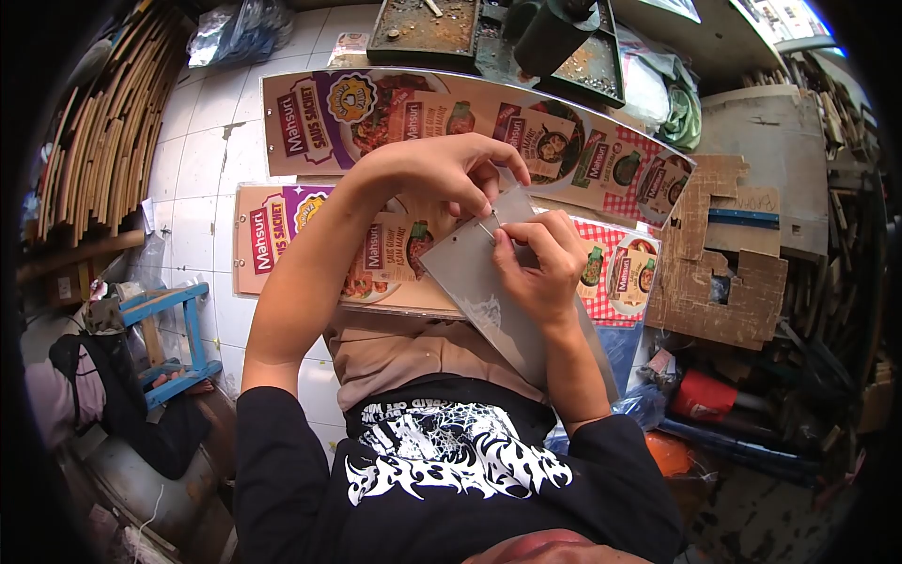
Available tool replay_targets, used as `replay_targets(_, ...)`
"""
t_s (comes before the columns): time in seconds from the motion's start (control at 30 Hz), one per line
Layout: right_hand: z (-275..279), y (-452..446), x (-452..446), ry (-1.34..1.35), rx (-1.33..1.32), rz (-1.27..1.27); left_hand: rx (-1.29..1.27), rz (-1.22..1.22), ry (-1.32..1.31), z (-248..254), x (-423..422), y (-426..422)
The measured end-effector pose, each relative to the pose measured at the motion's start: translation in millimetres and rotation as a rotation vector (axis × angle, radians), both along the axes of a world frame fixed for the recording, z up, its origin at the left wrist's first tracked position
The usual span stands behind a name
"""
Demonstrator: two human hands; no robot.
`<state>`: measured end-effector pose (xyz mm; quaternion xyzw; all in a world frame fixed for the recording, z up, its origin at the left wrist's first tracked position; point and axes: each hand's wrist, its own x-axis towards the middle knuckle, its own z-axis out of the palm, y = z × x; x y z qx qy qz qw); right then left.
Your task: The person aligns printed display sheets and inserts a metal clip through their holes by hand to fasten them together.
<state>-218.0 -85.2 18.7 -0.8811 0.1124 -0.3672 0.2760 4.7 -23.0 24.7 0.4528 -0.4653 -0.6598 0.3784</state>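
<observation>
A grey flat sheet (503, 301) lies tilted across my lap, its upper corner raised between my hands. A small dark hole shows near its left corner. At the upper edge, a thin light strand (487, 227), wire or cord, runs between my fingertips. My left hand (456, 174) bends over from above, thumb and fingertips closed at the strand's upper end. From the right, my right hand (545, 258) pinches its lower end, with the fingers curled. Under both hands lie two long printed food-sachet banners, an upper banner (301, 160) and a lower banner (252, 273).
Black trays (423, 56) with a dark cylindrical tool (556, 38) stand beyond the banners. Cut cardboard (691, 291) lies at right. A stack of wood strips (113, 122) and a blue frame (193, 329) are at left. White floor tiles (202, 179) show between.
</observation>
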Motion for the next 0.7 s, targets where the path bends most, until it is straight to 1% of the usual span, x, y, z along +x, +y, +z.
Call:
replay_targets(0.17,-0.8,-0.4,-0.2,-0.002,-0.039,0.008,-0.006,0.009,-0.023,0.8,-0.7,0.5)
replay_targets(0.23,-2.7,-0.7,0.2,-0.019,-0.135,0.017,-0.007,0.011,-0.009,-0.9,-0.7,0.4)
replay_targets(0.27,-3.2,-0.2,0.2,-0.019,-0.135,0.017,-0.007,0.011,-0.009,-2.1,-0.5,0.2)
replay_targets(0.33,-3.9,2.1,-0.2,-0.039,-0.252,0.064,-0.007,0.001,0.008,-4.4,0.1,-0.3)
replay_targets(0.37,-4.2,3.3,-0.3,-0.039,-0.252,0.064,-0.007,0.001,0.007,-4.5,0.4,-0.4)
replay_targets(0.47,-3.8,4.4,-0.3,-0.040,-0.244,0.057,-0.015,-0.004,0.004,-5.2,0.8,-0.6)
replay_targets(0.53,-1.3,2.1,0.1,-0.035,-0.106,0.028,-0.019,-0.002,0.011,-6.4,0.7,-0.4)
replay_targets(0.57,-0.8,2.0,-0.8,-0.035,-0.106,0.028,-0.018,-0.002,0.011,-6.3,0.6,-0.4)
replay_targets(0.63,0.2,2.2,-2.6,0.031,0.025,-0.008,-0.020,-0.001,0.000,-5.4,0.6,-0.4)
replay_targets(0.7,-0.3,1.0,-1.4,0.023,0.019,0.005,-0.019,-0.001,-0.006,-4.9,0.5,-0.3)
